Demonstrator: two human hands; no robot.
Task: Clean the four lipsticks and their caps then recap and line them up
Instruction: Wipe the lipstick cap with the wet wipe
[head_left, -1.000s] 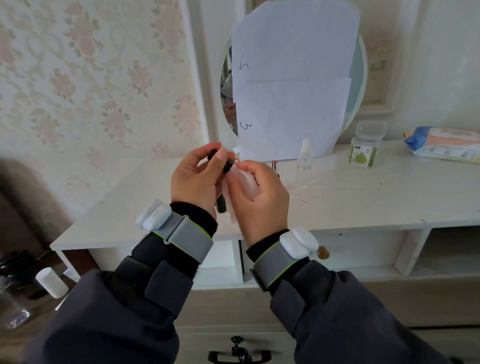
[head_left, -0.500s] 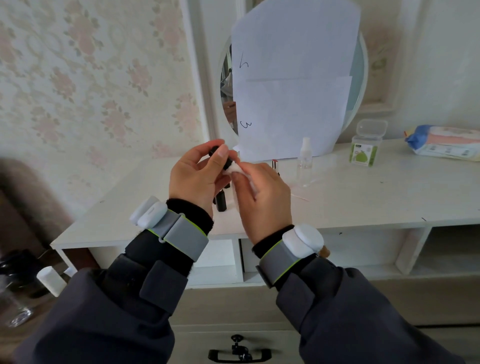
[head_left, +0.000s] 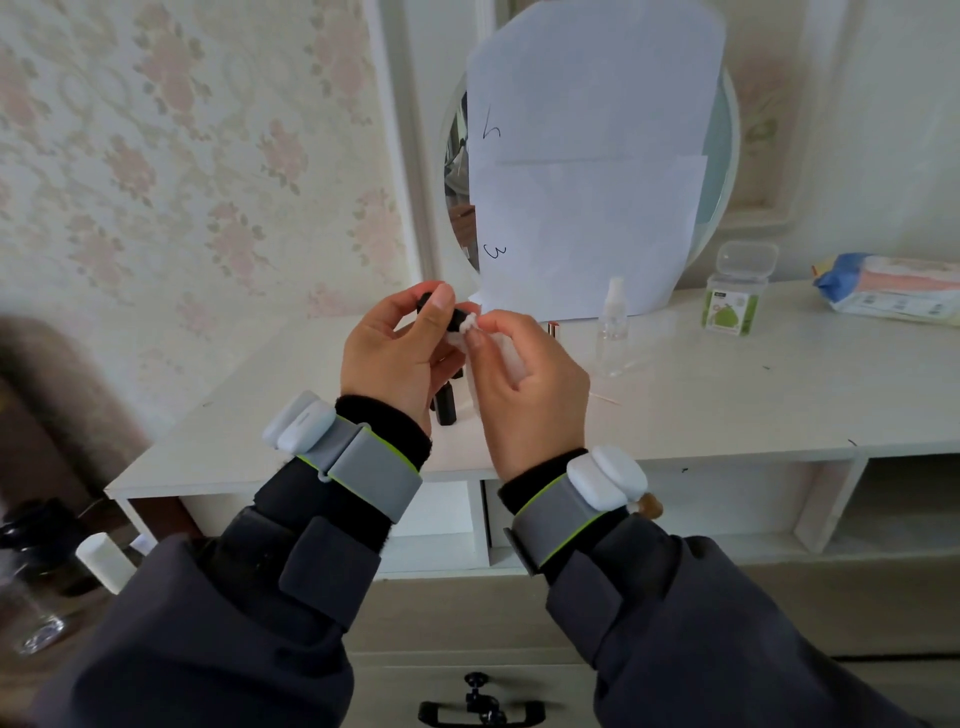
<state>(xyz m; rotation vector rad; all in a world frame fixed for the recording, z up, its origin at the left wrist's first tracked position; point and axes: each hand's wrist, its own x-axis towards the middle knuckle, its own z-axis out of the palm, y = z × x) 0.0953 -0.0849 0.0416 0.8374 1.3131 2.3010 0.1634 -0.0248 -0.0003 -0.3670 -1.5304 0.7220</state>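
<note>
The left hand (head_left: 395, 353) is pinching a small black lipstick part (head_left: 430, 307), a cap or a tube end, I cannot tell which, between thumb and fingers, just in front of the round mirror (head_left: 724, 171) and above the white dresser top (head_left: 727, 395). The right hand (head_left: 524, 384) is gripping a white wipe (head_left: 470, 325) bunched at its fingertips (head_left: 480, 338), and that bunched tip is pressing against the open end of the black part. Compared with a second ago, when the wipe was lying loose and flat across the right palm beside the part, the wad is now being pushed into or onto its end, and both hands are sitting slightly higher and nearer the mirror. That suggests the cleaning is moving from the outside of this piece to its mouth.

Below the hands, nearer than the mirror, a black lipstick tube (head_left: 445, 408) is standing upright on the dresser top, and a red-tipped lipstick (head_left: 552, 328) is peeking out just right of the right hand. A clear spray bottle (head_left: 613, 332) is standing just in front of the mirror, with a small green-labelled box (head_left: 735, 299) and a pack of wipes (head_left: 893, 296) further right of it. Recapping and lining up are probably still to come
</note>
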